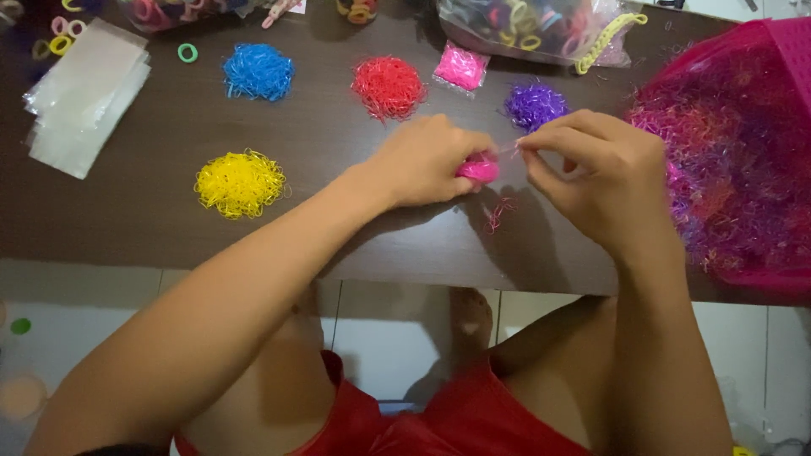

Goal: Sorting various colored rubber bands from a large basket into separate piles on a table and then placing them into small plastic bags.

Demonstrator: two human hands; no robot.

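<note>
My left hand point(422, 160) grips a small clear bag filled with pink rubber bands point(478, 170) just above the dark wooden table point(152, 211). My right hand point(604, 173) pinches the top edge of that bag between thumb and forefinger. A few loose pink bands point(498, 213) lie on the table below the hands. A pink basket point(743, 143) full of mixed pink and purple bands stands at my right hand's side.
Piles of tiny bands sit on the table: yellow point(240, 182), blue point(258, 72), red point(388, 86), purple point(535, 105). A filled pink packet point(461, 67) lies behind. Clear empty bags point(84, 93) are stacked far left. Bags of coloured hair ties point(524, 25) line the back edge.
</note>
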